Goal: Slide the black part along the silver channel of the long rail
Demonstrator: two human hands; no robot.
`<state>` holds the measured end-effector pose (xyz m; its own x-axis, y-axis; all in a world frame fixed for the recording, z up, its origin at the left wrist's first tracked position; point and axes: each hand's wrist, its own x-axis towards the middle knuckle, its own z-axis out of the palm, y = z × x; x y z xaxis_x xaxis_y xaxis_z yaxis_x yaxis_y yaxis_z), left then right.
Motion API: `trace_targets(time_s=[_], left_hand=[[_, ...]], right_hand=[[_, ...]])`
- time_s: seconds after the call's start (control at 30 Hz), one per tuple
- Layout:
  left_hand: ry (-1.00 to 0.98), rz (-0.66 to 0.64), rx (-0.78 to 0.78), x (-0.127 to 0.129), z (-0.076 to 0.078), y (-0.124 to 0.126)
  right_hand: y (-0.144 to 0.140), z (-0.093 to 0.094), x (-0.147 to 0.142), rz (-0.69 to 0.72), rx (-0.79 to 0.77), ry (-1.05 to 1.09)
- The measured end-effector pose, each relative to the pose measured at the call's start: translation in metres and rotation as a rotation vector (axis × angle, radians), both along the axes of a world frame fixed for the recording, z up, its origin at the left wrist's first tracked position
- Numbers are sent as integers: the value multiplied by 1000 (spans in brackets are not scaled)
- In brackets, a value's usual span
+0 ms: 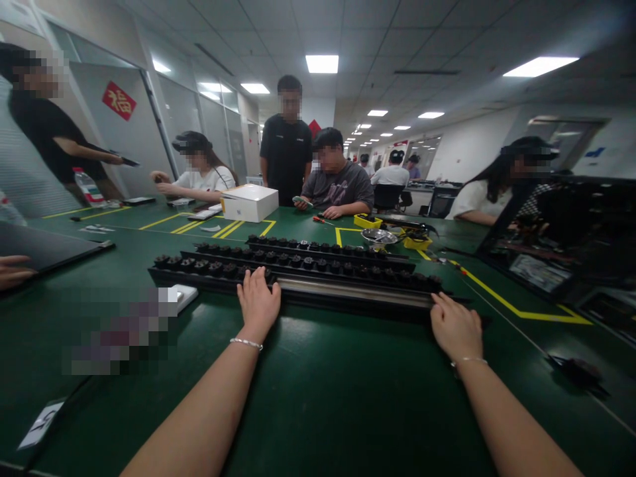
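Across the green table in front of me lie several long black rails side by side, lined with small round black parts. The nearest black rail has these parts along its left portion and a bare metallic strip on its right. My left hand rests over the rail where the row of parts ends, its fingers stretched out and slightly apart. At the right end, my right hand has its fingers bent around the rail's edge; some fingertips are hidden.
A white box, a metal bowl and yellow trays stand beyond the rails. To the right are a dark frame and a black object on a cord. Several people sit or stand around; another person's hand is at left.
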<state>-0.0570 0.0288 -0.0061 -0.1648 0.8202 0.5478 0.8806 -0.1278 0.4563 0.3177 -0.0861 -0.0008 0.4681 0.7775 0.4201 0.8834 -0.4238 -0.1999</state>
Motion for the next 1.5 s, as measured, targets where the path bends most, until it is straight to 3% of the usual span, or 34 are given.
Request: trace_targets(time_s=[0.3,1.13,1.5], left_hand=[[-16,-16,15,1,1,0],[-85,-149,-122,-5,2,9],[-66,-138,-127,-5,-1,13]], right_hand=[[-1,2,16,51,-85,-43],[-5,16,5,14,-171,-16],[-2,2,17,14,-44,-4]])
